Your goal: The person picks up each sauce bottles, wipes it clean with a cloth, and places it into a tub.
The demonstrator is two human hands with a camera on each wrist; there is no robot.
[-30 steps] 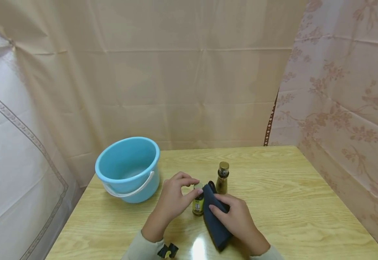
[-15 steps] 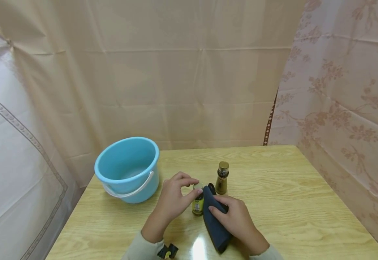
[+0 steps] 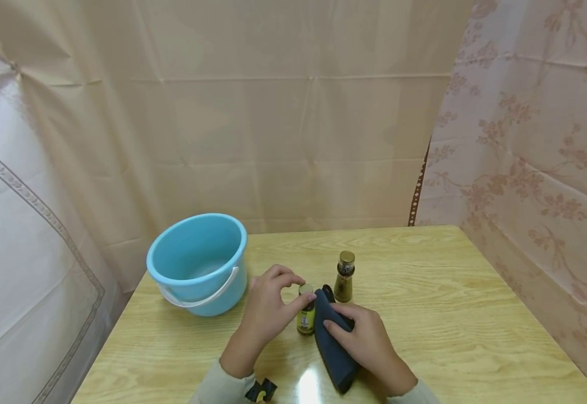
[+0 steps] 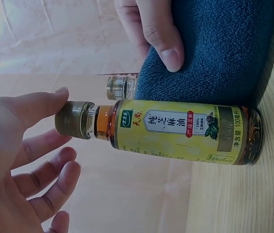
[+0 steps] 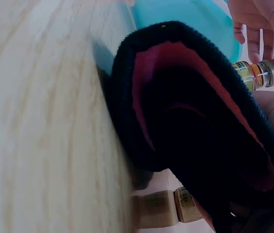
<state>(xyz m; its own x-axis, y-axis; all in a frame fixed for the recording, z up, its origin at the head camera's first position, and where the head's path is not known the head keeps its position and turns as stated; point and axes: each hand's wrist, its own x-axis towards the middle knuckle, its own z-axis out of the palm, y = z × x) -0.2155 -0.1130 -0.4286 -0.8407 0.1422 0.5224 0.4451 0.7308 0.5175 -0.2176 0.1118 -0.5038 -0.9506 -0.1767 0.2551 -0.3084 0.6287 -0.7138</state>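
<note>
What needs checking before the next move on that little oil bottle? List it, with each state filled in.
1. Small oil bottle upright on the table: ok.
2. Its cap on: ok, seen in the left wrist view.
3. Left hand at the cap, fingertips on it: ok; firmness of grip: cannot tell.
4. Right hand holds the dark blue cloth against the bottle's side: ok.
5. Taller bottle stands close behind, a knock risk: not ok.
6. Blue bucket apart from both hands: ok.
</note>
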